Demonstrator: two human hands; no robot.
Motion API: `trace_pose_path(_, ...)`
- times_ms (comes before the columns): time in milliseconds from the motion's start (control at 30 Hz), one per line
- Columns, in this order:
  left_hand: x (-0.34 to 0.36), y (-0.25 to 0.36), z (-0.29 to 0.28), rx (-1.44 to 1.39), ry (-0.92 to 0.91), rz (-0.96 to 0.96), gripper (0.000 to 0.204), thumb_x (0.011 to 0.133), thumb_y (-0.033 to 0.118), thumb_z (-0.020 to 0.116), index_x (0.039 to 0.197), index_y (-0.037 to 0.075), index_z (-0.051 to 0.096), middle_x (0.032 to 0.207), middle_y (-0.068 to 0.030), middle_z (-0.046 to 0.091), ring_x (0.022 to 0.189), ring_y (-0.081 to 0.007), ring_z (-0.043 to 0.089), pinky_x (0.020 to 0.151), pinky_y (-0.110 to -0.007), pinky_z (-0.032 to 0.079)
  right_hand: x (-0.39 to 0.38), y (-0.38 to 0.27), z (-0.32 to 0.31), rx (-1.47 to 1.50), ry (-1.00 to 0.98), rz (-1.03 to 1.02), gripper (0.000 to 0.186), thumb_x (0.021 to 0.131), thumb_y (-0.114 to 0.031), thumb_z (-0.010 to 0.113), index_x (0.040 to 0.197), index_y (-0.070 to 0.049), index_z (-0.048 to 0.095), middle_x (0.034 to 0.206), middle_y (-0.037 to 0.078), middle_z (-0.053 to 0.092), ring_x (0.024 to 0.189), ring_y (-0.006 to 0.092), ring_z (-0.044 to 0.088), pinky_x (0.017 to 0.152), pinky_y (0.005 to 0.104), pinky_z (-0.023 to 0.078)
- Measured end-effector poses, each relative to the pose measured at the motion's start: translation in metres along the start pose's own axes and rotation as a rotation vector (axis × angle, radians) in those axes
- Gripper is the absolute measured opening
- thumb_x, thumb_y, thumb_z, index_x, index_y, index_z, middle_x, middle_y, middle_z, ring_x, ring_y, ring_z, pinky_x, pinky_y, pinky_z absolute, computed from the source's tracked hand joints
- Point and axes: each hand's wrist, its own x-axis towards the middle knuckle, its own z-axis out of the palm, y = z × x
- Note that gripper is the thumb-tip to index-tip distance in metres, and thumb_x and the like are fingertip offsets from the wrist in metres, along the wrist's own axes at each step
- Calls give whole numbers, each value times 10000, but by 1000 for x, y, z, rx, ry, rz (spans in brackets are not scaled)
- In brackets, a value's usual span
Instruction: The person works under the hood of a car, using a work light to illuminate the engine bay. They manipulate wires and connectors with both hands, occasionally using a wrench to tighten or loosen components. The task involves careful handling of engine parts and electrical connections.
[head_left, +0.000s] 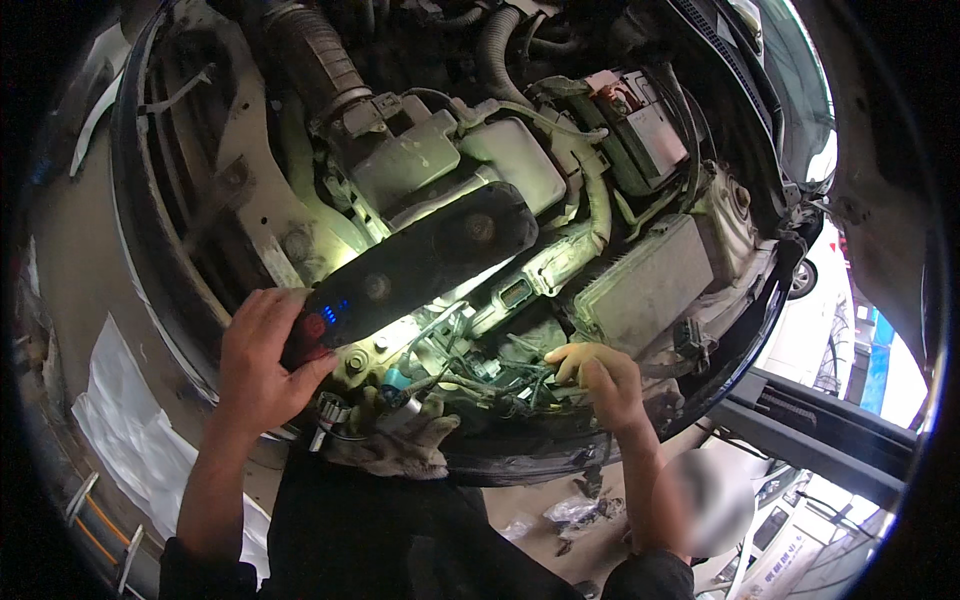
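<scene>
My left hand (262, 365) grips one end of a long black work light (425, 265) with small blue indicator lamps near its red-marked end. Its beam falls on the engine bay below. Over the front of the bay, my right hand (603, 380) is curled with its fingertips at a bundle of thin dark wires (500, 372), seemingly pinching some; the exact contact is hard to see. Left of that hand lies an unplugged-looking connector (515, 293) on a pale harness. A dirty work glove (425, 440) rests on the front edge, beside a metal socket-like part (332, 408).
Beyond the wires sit a battery (645, 130), a flat grey box cover (650, 275) and a ribbed air hose (315, 55). The bumper (165, 290) curves along the left. A dark lift arm (820, 420) juts in at the right. Plastic wrapping (575, 510) lies on the floor.
</scene>
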Motion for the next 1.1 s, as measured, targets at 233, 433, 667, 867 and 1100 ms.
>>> trace_pose_path(233, 8, 0, 3, -103, -51, -40, 578, 736, 221, 766, 1199, -26, 522, 1115, -210, 539, 1026, -399, 558, 874, -477, 462, -2, 4, 0, 65, 25, -37, 317, 1012, -164, 462, 781, 22, 574, 956, 163, 695, 933, 233, 634, 835, 334, 478)
trace_pose_path(433, 9, 5, 3, 128, -31, 62, 581, 729, 205, 777, 1197, -20, 515, 1122, -203, 529, 1066, -386, 530, 906, -474, 443, -3, -7, 5, 92, 58, 56, 310, 1019, -157, 456, 838, 32, 621, 950, 138, 692, 921, 209, 620, 819, 314, 469)
trace_pose_path(667, 13, 15, 23, 336, -20, 12, 744, 740, 256, 794, 1331, -23, 438, 1235, -204, 513, 1162, -382, 478, 1002, -510, 365, -3, 1, 5, 124, 59, 67, 309, 1007, -187, 452, 903, 34, 641, 1051, 124, 684, 845, 117, 554, 765, 263, 451)
trace_pose_path(867, -8, 72, 35, -18, 64, 325, 638, 812, 208, 731, 1341, -20, 455, 1270, -242, 525, 1135, -399, 514, 981, -528, 388, 2, -8, 8, -127, 208, 1, 197, 967, -139, 519, 909, 16, 626, 931, 120, 660, 852, 203, 599, 768, 310, 473)
trace_pose_path(1100, 62, 156, 152, -521, -210, 285, 793, 714, -16, 628, 1428, -37, 284, 1119, -262, 576, 1055, -445, 548, 932, -503, 436, 2, -29, 15, -454, 229, 76, 171, 921, -166, 598, 977, -9, 559, 849, 230, 598, 798, 436, 605, 709, 427, 501)
